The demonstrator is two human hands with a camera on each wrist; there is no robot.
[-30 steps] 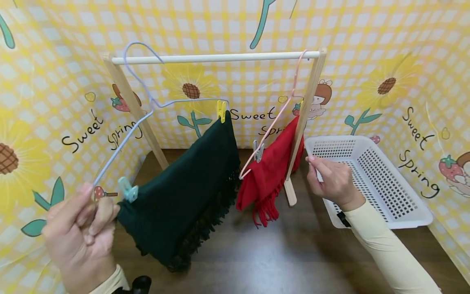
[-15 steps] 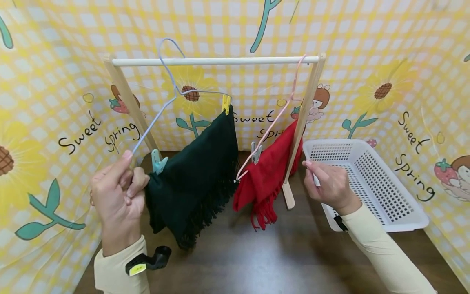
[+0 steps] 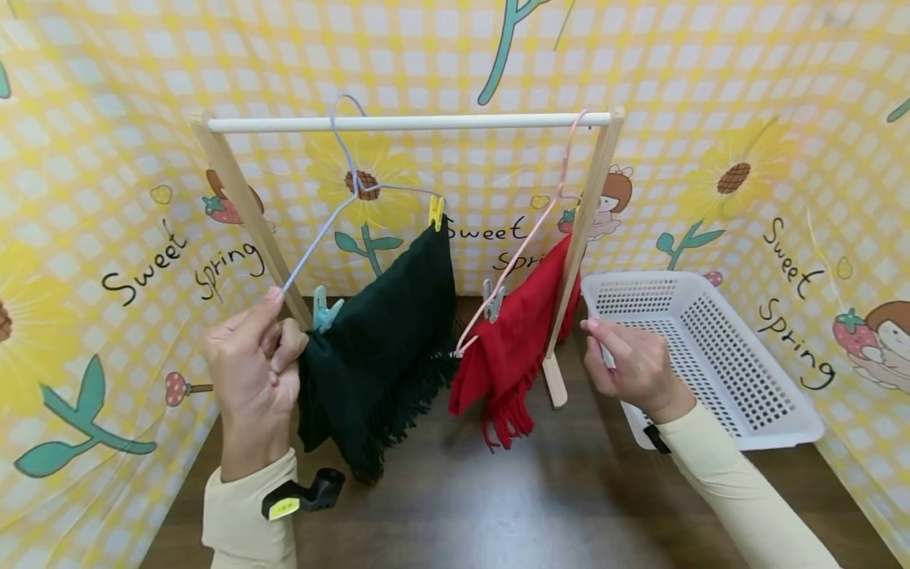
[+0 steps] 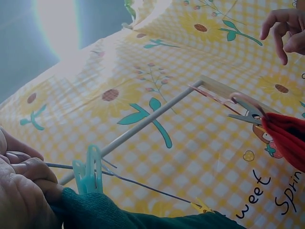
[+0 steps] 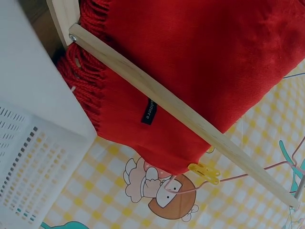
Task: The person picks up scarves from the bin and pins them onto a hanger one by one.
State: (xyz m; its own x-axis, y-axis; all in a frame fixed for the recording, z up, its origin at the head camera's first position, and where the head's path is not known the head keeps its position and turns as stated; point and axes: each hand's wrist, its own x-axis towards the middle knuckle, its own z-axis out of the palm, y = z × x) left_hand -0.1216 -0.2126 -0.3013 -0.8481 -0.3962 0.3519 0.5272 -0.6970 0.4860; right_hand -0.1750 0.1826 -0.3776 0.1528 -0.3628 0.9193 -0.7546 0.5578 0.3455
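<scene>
My left hand grips the near end of a blue hanger, whose hook is looped over the white bar of a small wooden rack. From this hanger droops a dark green fringed scarf, clipped by a teal clothespin close to my fingers and a yellow clothespin at the far end. A red fringed scarf hangs on a pink hanger at the bar's right end, with a grey clothespin on its near corner. Beside the rack's right post, my right hand hovers with loosely bent fingers, holding nothing.
A white perforated basket stands right of the rack, under and behind my right forearm. The rack's wooden foot rests on the brown tabletop. A yellow checked cloth encloses the back and sides.
My left hand has moved right and slightly away from me with the hanger and green scarf. The hook has slid right along the bar and now sits straighter. My right hand has barely moved.
</scene>
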